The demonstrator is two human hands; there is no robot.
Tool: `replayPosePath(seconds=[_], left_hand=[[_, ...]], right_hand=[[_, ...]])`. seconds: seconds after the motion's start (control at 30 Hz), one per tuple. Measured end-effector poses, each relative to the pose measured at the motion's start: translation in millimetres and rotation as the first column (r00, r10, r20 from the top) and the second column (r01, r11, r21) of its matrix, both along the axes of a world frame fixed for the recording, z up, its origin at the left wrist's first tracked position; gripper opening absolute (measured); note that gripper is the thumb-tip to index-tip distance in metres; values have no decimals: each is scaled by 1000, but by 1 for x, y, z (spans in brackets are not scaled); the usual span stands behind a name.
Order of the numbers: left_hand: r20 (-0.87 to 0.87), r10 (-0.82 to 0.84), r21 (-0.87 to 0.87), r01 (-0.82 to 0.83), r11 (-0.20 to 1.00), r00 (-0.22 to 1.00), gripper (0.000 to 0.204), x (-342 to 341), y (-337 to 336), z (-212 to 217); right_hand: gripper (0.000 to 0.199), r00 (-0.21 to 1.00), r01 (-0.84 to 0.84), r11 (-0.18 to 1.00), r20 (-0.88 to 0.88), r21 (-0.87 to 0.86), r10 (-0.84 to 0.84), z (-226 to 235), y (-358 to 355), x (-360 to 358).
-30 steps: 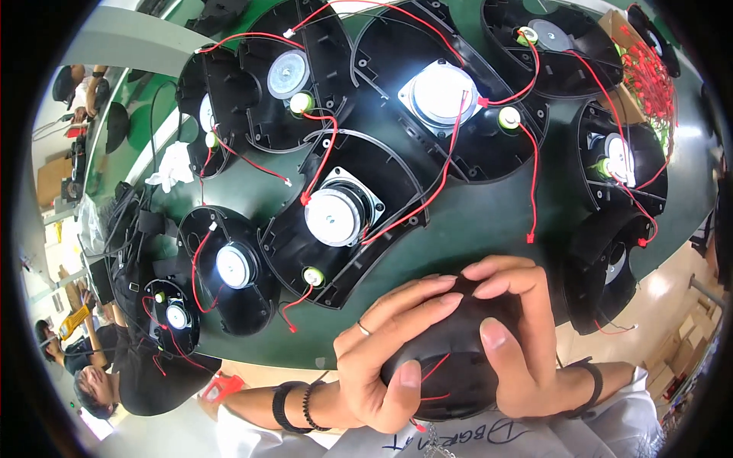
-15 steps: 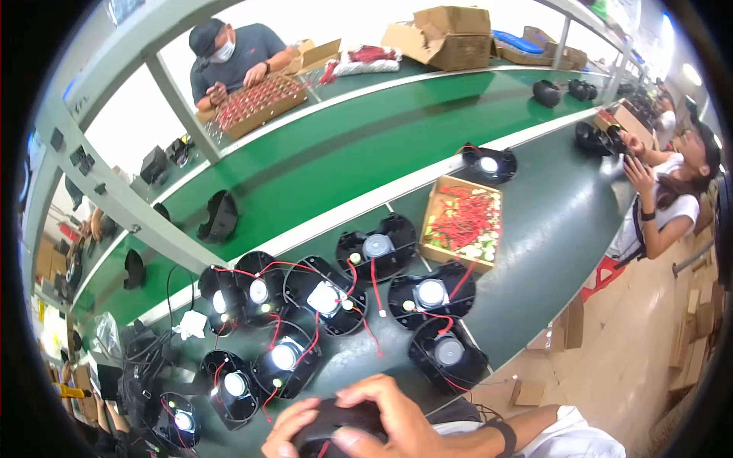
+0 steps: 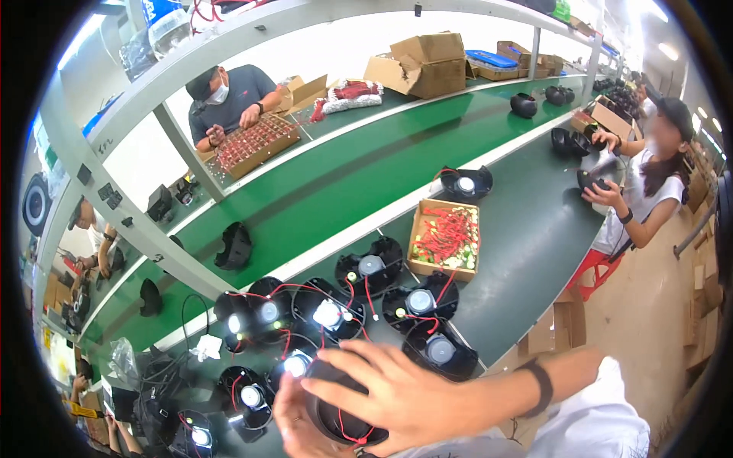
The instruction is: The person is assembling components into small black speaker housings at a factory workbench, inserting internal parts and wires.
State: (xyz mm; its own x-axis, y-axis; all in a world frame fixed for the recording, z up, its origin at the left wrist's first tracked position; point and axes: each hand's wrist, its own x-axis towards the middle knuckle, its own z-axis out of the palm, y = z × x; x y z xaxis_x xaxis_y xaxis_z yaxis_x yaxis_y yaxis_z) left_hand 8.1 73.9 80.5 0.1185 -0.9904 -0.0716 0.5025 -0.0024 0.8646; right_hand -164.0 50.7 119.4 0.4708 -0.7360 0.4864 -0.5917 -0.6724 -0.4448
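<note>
Between both hands is a round black plastic shell (image 3: 328,416), low in the middle of the view, with a thin red wire inside its rim. My left hand (image 3: 296,420) closes around its left side, partly hidden by the shell and the other hand. Over its top and right side lies my right hand (image 3: 408,393), fingers stretched across the shell and thumb out of sight. Just beyond stand several black shells (image 3: 439,347) with round silver speaker parts and red wires. One of them, with a bright round part (image 3: 296,364), sits right behind my fingers.
An open carton of red wires (image 3: 445,237) stands on the dark bench. Past it runs a green conveyor belt (image 3: 336,160) with black shells. A metal post (image 3: 145,221) rises at left. Co-workers sit across the belt and at right. Black cables (image 3: 156,374) lie left.
The shell has turned in my hands, so its hollow side with the red wire shows. My right hand now reaches across it, with more forearm in view. The whole view has shifted slightly.
</note>
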Motion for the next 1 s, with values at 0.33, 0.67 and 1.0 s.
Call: replayPosePath(seconds=[0.33, 0.67, 1.0], left_hand=[[310, 38, -227, 35, 973, 950, 58, 26, 25, -92], [588, -205, 26, 235, 972, 783, 32, 14, 45, -112], [489, -129, -64, 183, 981, 863, 29, 33, 42, -157]], right_hand=[[115, 874, 479, 854, -206, 204, -441, -12, -369, -96], [131, 866, 501, 781, -210, 373, -455, -82, -414, -155], [64, 594, 757, 651, -356, -57, -722, -6, -296, -243]])
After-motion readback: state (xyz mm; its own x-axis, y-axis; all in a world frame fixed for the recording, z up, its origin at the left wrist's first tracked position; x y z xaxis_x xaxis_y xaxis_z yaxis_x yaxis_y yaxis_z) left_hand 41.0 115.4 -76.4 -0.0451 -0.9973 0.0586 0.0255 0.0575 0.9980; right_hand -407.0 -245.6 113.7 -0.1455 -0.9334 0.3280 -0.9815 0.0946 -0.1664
